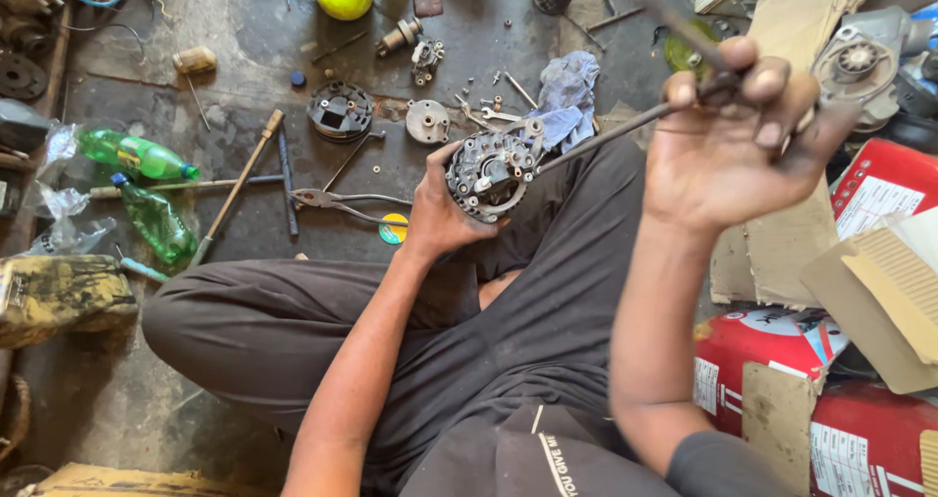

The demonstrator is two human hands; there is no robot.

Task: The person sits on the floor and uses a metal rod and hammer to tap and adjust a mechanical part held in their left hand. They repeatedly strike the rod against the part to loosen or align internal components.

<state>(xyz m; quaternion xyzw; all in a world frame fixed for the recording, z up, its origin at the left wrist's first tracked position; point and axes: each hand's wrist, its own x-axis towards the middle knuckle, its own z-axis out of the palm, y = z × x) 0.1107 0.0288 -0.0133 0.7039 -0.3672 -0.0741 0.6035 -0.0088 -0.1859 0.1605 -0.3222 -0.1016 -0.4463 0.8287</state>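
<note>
While gripping: left hand (438, 214) round metal part (490, 172) | right hand (723, 135) long tool (606, 130)

Round metal assembly (489, 174): grey, greasy, ring-shaped with bolts and terminals around its rim, held on edge above the lap, face toward the camera. Long thin metal tool (606, 130): slanted, its tip touching the assembly's upper right rim.

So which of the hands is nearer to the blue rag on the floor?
Left. The left hand, holding the round metal part, sits just beside the blue rag. The right hand, gripping a long tool, is raised further off to its right.
</note>
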